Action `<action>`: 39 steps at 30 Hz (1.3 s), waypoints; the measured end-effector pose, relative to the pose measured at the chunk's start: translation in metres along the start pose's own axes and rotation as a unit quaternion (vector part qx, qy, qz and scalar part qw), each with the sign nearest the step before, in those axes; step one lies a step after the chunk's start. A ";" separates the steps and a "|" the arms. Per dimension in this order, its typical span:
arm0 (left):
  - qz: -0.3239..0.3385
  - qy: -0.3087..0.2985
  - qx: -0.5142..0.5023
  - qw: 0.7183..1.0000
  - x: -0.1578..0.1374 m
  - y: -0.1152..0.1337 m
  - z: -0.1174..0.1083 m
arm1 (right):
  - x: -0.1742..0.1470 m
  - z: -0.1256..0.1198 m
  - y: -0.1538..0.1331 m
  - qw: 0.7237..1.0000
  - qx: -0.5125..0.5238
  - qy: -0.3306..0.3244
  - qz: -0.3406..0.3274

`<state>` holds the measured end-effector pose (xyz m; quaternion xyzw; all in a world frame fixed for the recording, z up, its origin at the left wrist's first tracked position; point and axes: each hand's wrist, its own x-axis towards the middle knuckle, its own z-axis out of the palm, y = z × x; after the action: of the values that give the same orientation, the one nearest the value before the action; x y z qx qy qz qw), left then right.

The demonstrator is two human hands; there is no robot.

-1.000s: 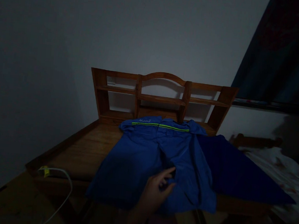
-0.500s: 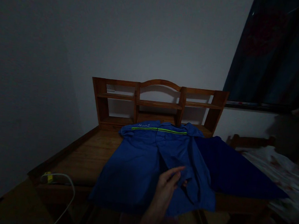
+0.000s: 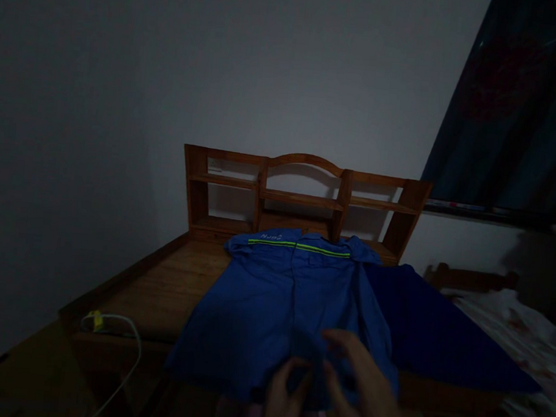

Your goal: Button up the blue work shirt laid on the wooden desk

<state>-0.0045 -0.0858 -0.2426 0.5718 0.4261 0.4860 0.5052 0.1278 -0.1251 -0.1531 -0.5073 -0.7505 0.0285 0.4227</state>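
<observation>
Your left hand (image 3: 285, 397) and right hand (image 3: 363, 398) both pinch the near hem of the blue work shirt (image 3: 284, 300) spread on the wooden table (image 3: 164, 289).

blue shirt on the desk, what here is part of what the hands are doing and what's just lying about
In hand:
left hand
right hand
blue shirt, both hands at its near hem

Lying about:
white cable
wooden shelf unit
dark blue cloth
bedding
</observation>
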 end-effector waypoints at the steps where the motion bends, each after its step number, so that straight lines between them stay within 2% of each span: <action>1: 0.018 0.011 -0.013 1.000 -0.003 0.000 -0.001 | 0.001 0.012 0.006 0.999 0.011 -0.043 0.014; 4: 0.069 0.074 -0.020 0.995 -0.010 0.001 -0.002 | 0.003 0.049 0.025 0.985 0.050 -0.149 0.071; 6: 0.073 0.101 0.004 0.992 -0.013 0.005 -0.003 | 0.008 0.063 0.034 0.980 0.069 -0.162 0.091; 10: 0.077 0.080 0.024 0.993 -0.006 0.021 -0.006 | 0.027 0.063 0.042 0.985 0.109 -0.096 0.098; 13: 0.093 0.048 0.029 0.994 0.016 0.033 -0.009 | 0.045 0.065 0.049 0.986 0.104 -0.019 0.126; 15: 0.094 0.052 0.039 0.993 0.036 0.035 -0.013 | 0.052 0.070 0.057 0.986 0.083 0.005 0.145; 18: 0.099 0.079 0.085 0.988 0.066 0.029 -0.020 | 0.051 0.080 0.067 0.986 0.063 0.007 0.155; 22: 0.112 0.090 0.152 0.978 0.092 0.011 -0.033 | 0.039 0.083 0.074 0.990 0.057 -0.024 0.128; 26: 0.099 0.053 0.189 0.976 0.106 0.001 -0.042 | 0.035 0.084 0.081 0.988 0.065 -0.066 0.120; 29: 0.096 0.015 0.213 0.972 0.111 0.002 -0.045 | 0.038 0.086 0.088 0.980 0.094 -0.064 0.161; 34: 0.106 -0.021 0.234 0.966 0.114 0.010 -0.046 | 0.042 0.083 0.098 0.952 0.207 -0.063 0.216; 39: 0.092 -0.053 0.246 0.963 0.117 0.013 -0.046 | 0.037 0.078 0.109 0.917 0.248 -0.006 0.313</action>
<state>-0.0301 0.0348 -0.2137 0.7400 0.4511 0.3796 0.3237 0.1517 -0.0134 -0.2326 -0.5948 -0.5249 0.3478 0.4997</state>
